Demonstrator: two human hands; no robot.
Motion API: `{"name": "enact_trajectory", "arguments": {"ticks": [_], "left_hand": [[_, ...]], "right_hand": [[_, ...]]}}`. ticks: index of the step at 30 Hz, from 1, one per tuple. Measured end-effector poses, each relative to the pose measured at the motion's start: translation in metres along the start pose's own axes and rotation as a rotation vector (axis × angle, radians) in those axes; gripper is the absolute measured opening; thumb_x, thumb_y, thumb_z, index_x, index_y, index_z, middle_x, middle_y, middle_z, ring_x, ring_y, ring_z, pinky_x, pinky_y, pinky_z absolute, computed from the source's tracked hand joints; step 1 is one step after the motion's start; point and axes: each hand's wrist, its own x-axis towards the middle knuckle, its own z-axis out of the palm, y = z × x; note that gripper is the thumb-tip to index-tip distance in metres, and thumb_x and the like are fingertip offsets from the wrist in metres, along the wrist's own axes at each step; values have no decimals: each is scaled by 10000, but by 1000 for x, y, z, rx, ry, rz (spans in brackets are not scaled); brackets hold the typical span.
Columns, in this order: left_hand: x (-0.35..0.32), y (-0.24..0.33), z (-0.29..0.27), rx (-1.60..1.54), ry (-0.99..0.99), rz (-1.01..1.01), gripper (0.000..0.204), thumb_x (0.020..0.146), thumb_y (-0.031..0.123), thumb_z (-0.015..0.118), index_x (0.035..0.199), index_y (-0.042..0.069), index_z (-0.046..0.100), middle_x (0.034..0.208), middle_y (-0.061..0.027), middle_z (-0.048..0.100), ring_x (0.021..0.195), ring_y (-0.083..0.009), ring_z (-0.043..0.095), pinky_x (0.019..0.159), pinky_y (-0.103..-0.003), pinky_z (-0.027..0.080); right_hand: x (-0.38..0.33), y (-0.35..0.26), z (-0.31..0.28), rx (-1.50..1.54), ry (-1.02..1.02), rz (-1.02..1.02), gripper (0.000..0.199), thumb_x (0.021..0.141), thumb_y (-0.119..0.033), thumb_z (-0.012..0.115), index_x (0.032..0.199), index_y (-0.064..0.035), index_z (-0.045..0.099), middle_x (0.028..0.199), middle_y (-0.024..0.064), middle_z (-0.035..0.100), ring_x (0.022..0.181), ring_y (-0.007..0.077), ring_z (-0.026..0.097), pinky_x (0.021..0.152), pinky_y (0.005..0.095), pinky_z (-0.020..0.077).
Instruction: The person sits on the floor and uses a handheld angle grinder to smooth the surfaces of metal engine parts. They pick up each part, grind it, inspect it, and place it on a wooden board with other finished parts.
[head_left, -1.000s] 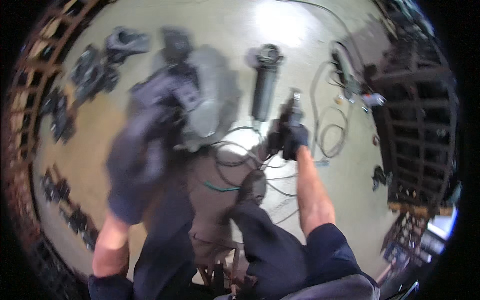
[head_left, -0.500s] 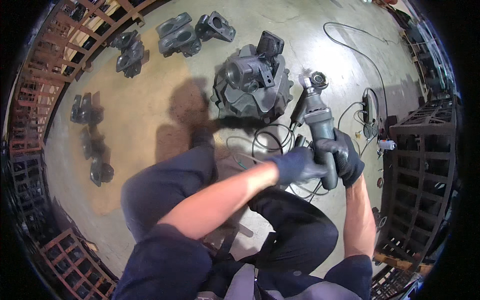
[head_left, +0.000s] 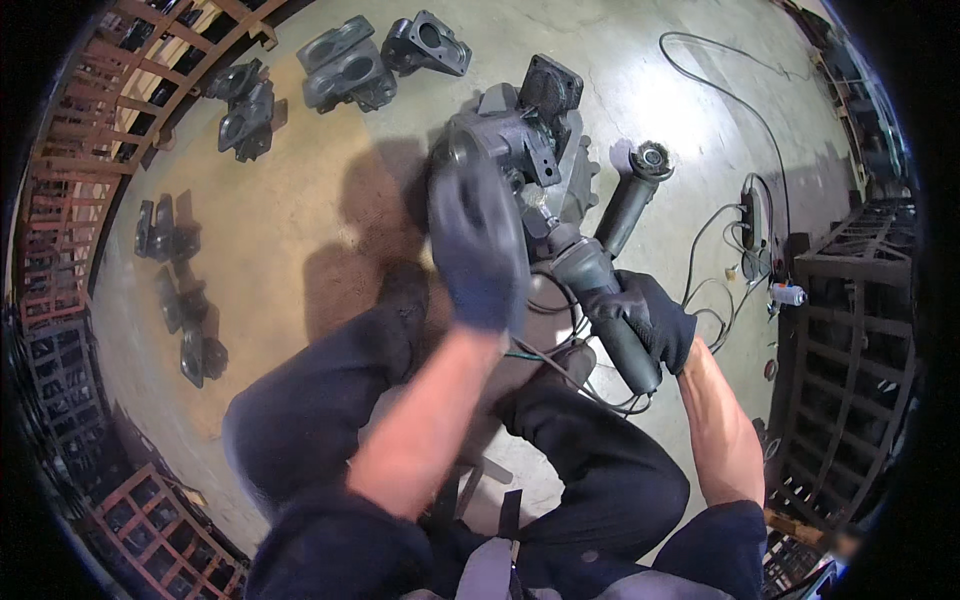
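My right hand [head_left: 645, 322], in a dark glove, is closed around the body of a die grinder [head_left: 590, 268], a grey and black power tool. The grinder's narrow front end points up and left, close to a dark metal casting [head_left: 530, 140] on the floor before me. Over the casting's left side reaches my gloved left hand [head_left: 475, 235], smeared by motion. Its fingers are too blurred to make out, and whether it touches the metal cannot be seen. Just right of the casting lies an angle grinder [head_left: 630, 200] with a round head.
Several similar castings [head_left: 350, 70] stand at the far left, and smaller metal parts [head_left: 180, 290] lie along the left. Cables [head_left: 540, 350] loop near my feet. A power strip [head_left: 755, 225] and a metal cage [head_left: 840, 350] are at right. Rusty crates [head_left: 95, 150] line the left.
My left hand has left the grinder's rear end and moved up and left over the casting. My right hand has tilted the die grinder leftward, bringing its front end beside the casting.
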Motion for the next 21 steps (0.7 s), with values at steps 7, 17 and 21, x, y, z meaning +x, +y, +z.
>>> {"name": "enact_trajectory", "arguments": {"ticks": [7,17,21], "left_hand": [[109,-87,25,-13,-201,-247,420,1024,347,479,1122,-8,680,1036,-200,702,948,-297,669,888,-393,501],[130,-88,85,582,-908,-144,348,937,293,528,1213,114,644,1178,-181,691,1094,-368,668,926,-438,539],[129,-84,82,550,-838,-176,320,938,274,536,1195,121,650,1162,-172,697,1092,-365,667,927,-437,536]], "right_hand": [[24,-10,11,-98,-63,-25,435,755,-357,745,992,7,712,808,72,696,684,146,636,617,322,513],[36,-15,5,-156,-33,-58,441,770,-397,741,963,0,722,759,77,692,657,126,629,597,313,516],[32,-28,4,-169,-47,-50,435,778,-403,740,949,-3,729,742,70,690,648,122,625,599,315,518]]}}
